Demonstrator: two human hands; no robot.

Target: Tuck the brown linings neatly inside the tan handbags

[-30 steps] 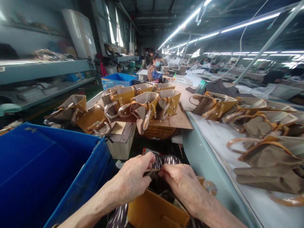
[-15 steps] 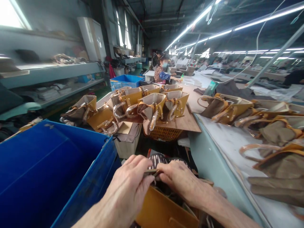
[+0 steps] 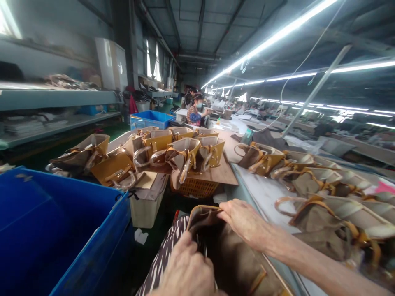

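Observation:
A brown-lined handbag [image 3: 240, 255] with a tan edge stands open on my lap, its mouth facing up at me. My right hand [image 3: 243, 224] is closed on the far rim of the bag, thumb and fingers pinching the edge. At the bag's near left side, my left hand [image 3: 187, 267] is curled and slightly blurred, closed on the bag's edge; its fingertips are partly hidden. Patterned dark cloth with white streaks [image 3: 168, 250] lies under the bag.
To my left stands a big blue bin [image 3: 92, 230]. Several tan and brown handbags [image 3: 183, 150] sit ahead on a board [image 3: 222, 174] over an orange crate [image 3: 194, 187]. More bags [image 3: 321, 218] line the table at right. A person [image 3: 194, 111] sits farther back.
The bag's mouth has been spread wide, its lining now showing. My left hand has moved down and nearer, away from my right hand. The view has swung slightly right and up.

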